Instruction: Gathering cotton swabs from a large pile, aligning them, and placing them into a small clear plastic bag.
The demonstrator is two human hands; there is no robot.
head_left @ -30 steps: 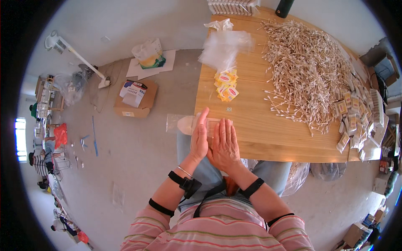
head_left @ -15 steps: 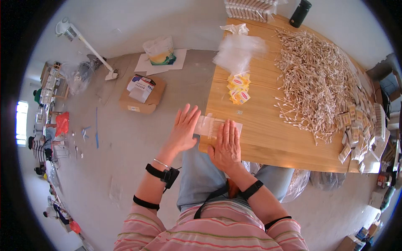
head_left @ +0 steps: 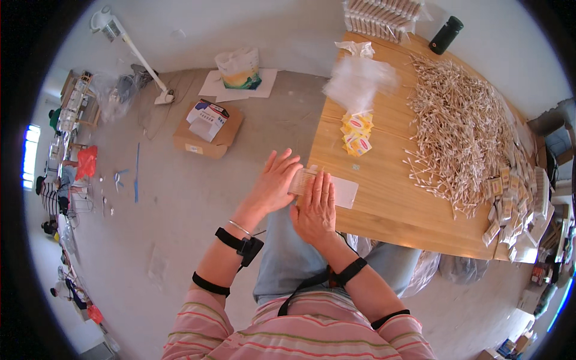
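Note:
A small clear plastic bag (head_left: pixel 344 192) with a row of cotton swabs (head_left: pixel 305 178) in its left part lies at the near left corner of the wooden table (head_left: pixel 390 210). My left hand (head_left: pixel 275 185) is at the bag's left end, its fingers stretched out and slightly apart. Flat across the middle of the bag lies my right hand (head_left: pixel 316 210), fingers straight and side by side, covering part of the swabs. The bag's right end shows flat beyond that hand. Where my left thumb meets the bag is hard to make out.
A large heap of loose cotton swabs (head_left: pixel 459 129) spreads over the table's right side, with small packed boxes (head_left: pixel 507 207) beside it. Farther back are yellow printed cards (head_left: pixel 357 133), clear bags (head_left: pixel 359 81), bundled swab packs (head_left: pixel 381 21) and a black bottle (head_left: pixel 446 36). A cardboard box (head_left: pixel 225 129) sits on the floor.
My right hand has slid left along the bag toward my left hand, uncovering more of the bag's right end. The whole view has shifted slightly.

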